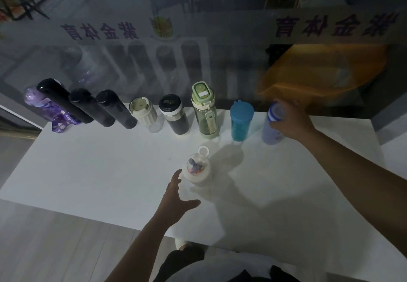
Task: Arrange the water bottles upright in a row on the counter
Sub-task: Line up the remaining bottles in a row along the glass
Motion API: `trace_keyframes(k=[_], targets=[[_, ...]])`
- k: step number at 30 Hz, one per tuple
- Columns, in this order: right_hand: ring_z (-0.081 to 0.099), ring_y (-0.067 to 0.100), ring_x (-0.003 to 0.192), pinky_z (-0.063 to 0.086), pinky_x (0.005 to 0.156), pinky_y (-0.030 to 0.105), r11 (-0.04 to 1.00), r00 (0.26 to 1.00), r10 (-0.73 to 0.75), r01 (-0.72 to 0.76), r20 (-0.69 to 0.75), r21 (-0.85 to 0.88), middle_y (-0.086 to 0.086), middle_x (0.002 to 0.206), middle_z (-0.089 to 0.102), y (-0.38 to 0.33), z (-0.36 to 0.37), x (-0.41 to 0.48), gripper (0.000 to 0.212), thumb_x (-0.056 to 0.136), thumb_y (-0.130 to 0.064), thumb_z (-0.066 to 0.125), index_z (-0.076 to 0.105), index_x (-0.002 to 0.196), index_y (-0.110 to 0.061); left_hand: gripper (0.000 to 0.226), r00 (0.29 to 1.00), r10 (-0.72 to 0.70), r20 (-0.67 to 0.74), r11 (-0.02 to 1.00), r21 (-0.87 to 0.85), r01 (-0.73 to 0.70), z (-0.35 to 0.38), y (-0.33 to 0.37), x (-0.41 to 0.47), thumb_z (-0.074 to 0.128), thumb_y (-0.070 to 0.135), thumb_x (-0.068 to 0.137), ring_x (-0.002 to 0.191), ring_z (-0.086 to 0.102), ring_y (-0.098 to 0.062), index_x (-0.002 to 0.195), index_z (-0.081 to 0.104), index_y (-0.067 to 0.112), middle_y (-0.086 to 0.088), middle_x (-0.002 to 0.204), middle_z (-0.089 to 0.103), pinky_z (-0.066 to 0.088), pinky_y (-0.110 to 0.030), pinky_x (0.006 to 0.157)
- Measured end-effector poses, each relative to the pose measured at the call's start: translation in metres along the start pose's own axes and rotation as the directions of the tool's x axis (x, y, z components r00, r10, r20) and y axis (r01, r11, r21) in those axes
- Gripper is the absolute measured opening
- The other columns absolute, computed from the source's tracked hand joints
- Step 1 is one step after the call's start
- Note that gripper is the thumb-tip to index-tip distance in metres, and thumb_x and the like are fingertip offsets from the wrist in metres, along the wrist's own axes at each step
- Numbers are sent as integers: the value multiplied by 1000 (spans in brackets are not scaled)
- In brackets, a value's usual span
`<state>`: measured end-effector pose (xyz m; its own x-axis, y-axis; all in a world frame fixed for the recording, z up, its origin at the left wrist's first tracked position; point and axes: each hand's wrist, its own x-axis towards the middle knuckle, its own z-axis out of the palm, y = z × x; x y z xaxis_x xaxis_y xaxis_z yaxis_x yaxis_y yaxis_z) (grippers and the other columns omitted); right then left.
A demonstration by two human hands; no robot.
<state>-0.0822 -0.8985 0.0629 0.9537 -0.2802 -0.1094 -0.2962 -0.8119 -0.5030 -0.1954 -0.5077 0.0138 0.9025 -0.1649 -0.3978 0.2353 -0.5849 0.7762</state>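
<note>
Several bottles stand upright in a row along the back of the white counter [88, 171], by the glass wall. From the left: a purple bottle [47, 111], three black ones [63, 101], a cream ribbed bottle [144, 112], a dark bottle with a black cap [174, 114], a green bottle [204, 112] and a blue tumbler [240, 120]. My right hand [290, 121] is closed around the top of a lavender bottle [269, 131] at the row's right end. A small white bottle with a ring lid [198, 168] stands alone nearer me. My left hand [176, 198] is open just left of it, apart from it.
A glass wall [198, 50] with printed lettering rises right behind the row. An orange bag [319, 77] shows behind the glass at the right. The counter's left corner [47, 125] is near the purple bottle, and its front edge [110, 222] runs below my left hand.
</note>
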Motion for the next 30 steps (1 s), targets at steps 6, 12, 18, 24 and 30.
trace_keyframes(k=[6, 12, 18, 24, 30], targets=[[23, 34, 141, 27, 111, 52, 983, 982, -36, 1, -187, -185, 7, 154, 24, -38, -3, -43, 80, 81, -51, 68, 27, 147, -33, 108, 1000, -16, 19, 999, -45, 16, -6, -4, 9, 89, 19, 65, 124, 40, -15, 148, 21, 27, 10, 129, 45, 37, -27, 98], [29, 23, 139, 32, 112, 46, 958, 991, -125, 133, -47, 253, 2, 153, 28, -113, 61, -146, 80, 79, -44, 72, 27, 145, -36, 112, 997, -12, 76, 1000, -1, 13, -26, -8, 19, 89, 19, 65, 130, 38, -22, 151, 18, 25, -4, 138, 38, 38, -37, 108], [40, 21, 132, 37, 110, 42, 961, 990, -37, -1, 135, 275, -3, 145, 37, -154, 153, -175, 108, 64, -56, 81, 15, 147, -38, 112, 989, 44, 140, 991, 123, -62, -55, -12, 32, 87, 26, 65, 137, 31, -24, 151, 15, 24, -6, 149, 35, 36, -44, 111], [54, 19, 118, 48, 100, 37, 953, 984, 50, 4, -169, 302, 1, 134, 52, -170, 183, -174, 106, 62, -53, 83, 25, 148, -31, 109, 964, 94, 247, 970, 196, -145, -70, -21, 42, 86, 26, 68, 139, 31, -27, 151, 15, 24, -5, 153, 31, 35, -45, 112], [66, 11, 90, 49, 94, 17, 954, 929, 140, -35, -342, 298, 2, 105, 68, -152, 192, -169, 80, 76, -73, 57, 50, 133, -17, 98, 929, 157, 335, 934, 254, -250, -57, -25, 51, 82, 19, 71, 131, 38, -26, 148, 22, 19, -2, 144, 41, 36, -35, 102]])
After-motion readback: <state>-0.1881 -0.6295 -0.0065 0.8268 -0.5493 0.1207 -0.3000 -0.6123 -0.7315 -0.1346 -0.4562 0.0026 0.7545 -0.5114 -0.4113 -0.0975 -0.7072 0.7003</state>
